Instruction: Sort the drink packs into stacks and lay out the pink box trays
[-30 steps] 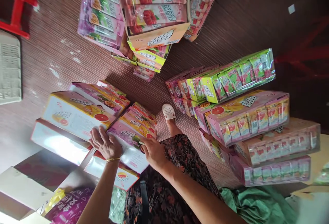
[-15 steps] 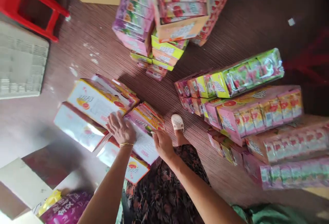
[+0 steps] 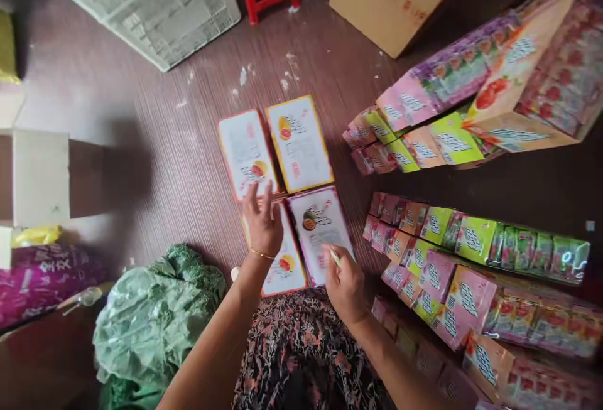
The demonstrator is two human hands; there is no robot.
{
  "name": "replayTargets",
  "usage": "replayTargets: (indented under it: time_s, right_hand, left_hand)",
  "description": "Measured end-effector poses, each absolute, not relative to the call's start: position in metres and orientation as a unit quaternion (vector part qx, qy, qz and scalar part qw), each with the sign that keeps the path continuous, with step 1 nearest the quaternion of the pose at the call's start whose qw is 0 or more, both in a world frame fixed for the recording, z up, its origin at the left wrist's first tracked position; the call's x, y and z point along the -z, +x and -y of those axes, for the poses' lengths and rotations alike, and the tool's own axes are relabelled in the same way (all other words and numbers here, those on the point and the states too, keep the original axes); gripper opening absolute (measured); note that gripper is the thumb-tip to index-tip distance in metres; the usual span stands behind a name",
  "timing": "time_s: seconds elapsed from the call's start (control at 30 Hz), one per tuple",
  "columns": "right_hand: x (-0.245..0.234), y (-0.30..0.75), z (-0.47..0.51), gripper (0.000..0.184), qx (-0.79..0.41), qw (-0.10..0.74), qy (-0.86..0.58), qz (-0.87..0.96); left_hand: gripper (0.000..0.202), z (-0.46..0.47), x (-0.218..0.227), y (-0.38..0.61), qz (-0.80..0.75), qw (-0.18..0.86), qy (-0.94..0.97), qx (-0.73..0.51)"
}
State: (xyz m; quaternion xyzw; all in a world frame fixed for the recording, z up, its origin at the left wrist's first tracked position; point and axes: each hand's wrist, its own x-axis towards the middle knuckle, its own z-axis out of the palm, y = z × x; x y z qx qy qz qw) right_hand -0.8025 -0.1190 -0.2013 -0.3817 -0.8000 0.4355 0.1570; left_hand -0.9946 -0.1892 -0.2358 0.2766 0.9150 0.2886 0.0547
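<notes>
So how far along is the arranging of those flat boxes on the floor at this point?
Done, by the look of it: four flat boxes lie face-up in a two-by-two block, including the yellow-bordered box. In hand: the left hand rests flat where the two left boxes meet, and the right hand touches the near-right box. Left: many shrink-wrapped packs are stacked at right, untouched.

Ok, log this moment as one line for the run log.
left hand: flat on near-left box | right hand: on near-right box, holding a thin pale item | four boxes in a square on floor
</notes>
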Motion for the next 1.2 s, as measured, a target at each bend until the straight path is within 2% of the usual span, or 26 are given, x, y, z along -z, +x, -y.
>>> replayTargets:
  time_s: [0.1, 0.23, 0.3, 0.43, 0.6, 0.97, 1.1, 1.2]
  right_hand:
    - [0.214, -0.84, 0.161, 0.023, -0.429, 0.153, -0.335, 0.825]
    - [0.254, -0.882, 0.193, 0.026, -0.318, 0.156, -0.28, 0.892]
    - [0.27, -0.892, 0.197, 0.028, -0.249, 0.145, -0.273, 0.918]
    - [0.28, -0.891, 0.194, 0.028, -0.158, 0.152, -0.262, 0.94]
    - [0.28, -0.887, 0.191, 0.024, -0.099, 0.177, -0.247, 0.948]
    - [0.286, -0.884, 0.182, 0.02, -0.071, 0.186, -0.222, 0.955]
    - [0.288, -0.882, 0.178, 0.019, -0.067, 0.187, -0.218, 0.955]
    - [0.289, -0.881, 0.176, 0.018, -0.056, 0.19, -0.212, 0.957]
  left_hand:
    - [0.046, 0.276, 0.243, -0.992, -0.938, 0.093, 0.085, -0.323]
    - [0.041, 0.339, 0.268, -0.934, -0.834, 0.328, -0.043, -0.442]
    - [0.044, 0.337, 0.276, -0.901, -0.774, 0.375, -0.035, -0.509]
    - [0.051, 0.323, 0.274, -0.866, -0.752, 0.384, -0.039, -0.534]
    - [0.046, 0.327, 0.265, -0.856, -0.738, 0.418, -0.052, -0.528]
    - [0.027, 0.317, 0.254, -0.863, -0.74, 0.424, -0.115, -0.51]
    - [0.009, 0.311, 0.266, -0.873, -0.698, 0.457, -0.18, -0.521]
    - [0.018, 0.308, 0.277, -0.88, -0.647, 0.488, -0.228, -0.54]
